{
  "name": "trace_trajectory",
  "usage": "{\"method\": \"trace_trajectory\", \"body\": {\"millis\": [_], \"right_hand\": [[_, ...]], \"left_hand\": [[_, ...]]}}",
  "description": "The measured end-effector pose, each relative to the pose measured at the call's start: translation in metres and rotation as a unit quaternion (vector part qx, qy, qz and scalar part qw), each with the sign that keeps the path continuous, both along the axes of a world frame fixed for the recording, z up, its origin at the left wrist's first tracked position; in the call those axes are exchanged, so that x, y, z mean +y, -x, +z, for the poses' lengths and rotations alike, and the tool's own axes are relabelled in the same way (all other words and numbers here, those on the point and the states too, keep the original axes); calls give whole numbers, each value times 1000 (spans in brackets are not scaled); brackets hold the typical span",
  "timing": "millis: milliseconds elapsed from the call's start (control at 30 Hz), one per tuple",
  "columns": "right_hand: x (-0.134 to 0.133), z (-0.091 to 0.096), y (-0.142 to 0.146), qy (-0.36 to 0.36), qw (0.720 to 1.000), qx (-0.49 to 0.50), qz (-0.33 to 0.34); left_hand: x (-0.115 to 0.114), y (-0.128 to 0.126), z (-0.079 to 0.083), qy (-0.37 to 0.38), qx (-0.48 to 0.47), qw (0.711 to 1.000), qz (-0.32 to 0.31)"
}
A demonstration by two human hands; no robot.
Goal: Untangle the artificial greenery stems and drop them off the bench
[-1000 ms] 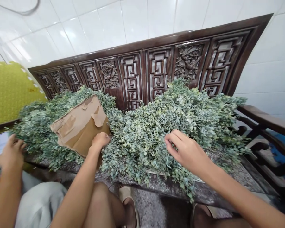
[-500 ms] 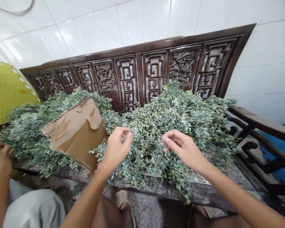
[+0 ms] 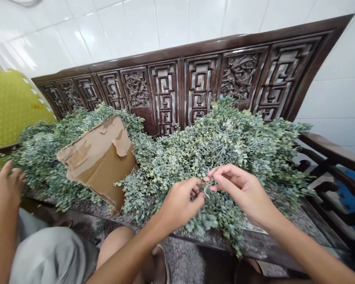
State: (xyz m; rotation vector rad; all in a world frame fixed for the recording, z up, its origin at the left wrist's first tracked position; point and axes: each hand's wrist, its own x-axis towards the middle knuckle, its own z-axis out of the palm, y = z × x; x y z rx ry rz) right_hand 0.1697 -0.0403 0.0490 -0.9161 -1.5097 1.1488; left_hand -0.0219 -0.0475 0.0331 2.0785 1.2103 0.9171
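A big heap of small-leaved green sprigs point(image 3: 225, 146) covers the seat of a dark carved wooden bench point(image 3: 201, 83). My left hand point(image 3: 180, 205) and my right hand point(image 3: 242, 189) meet over the front of the heap. Both pinch the same thin green sprig point(image 3: 206, 185) between thumb and fingers, fingertips almost touching. A torn brown cardboard piece point(image 3: 99, 157) lies propped on the leaves to the left of my left hand.
Another person sits at the left; their hand point(image 3: 4, 189) rests by the left end of the heap, above a grey-clad knee point(image 3: 50, 256). A yellow-green mat point(image 3: 12, 106) leans at far left. The bench armrest point(image 3: 331, 150) runs along the right, white tiled wall behind.
My left hand left the cardboard edge and moved right to meet my right hand; both now pinch one sprig. The phone by the other person's hand has gone out of view.
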Motion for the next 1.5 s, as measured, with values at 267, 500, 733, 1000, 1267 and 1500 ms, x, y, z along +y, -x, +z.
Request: {"method": "trace_trajectory", "body": {"millis": [267, 500, 733, 1000, 1267, 1500], "right_hand": [[0, -4, 2, -94, 987, -85, -103], [-3, -17, 5, -193, 942, -267, -67], [-4, -16, 4, -188, 931, -312, -29], [-5, -20, 9, -280, 901, -323, -74], [-8, -16, 19, -349, 862, -355, -99], [-3, -17, 22, -360, 879, -299, -85]], "left_hand": [[22, 29, 10, 74, -219, 971, 54], [15, 35, 23, 161, -376, 911, 43], [12, 36, 22, 199, -400, 894, 25], [13, 37, 22, 223, -445, 867, 14], [10, 34, 19, 255, -481, 839, -6], [7, 29, 21, 267, -480, 836, -14]]}}
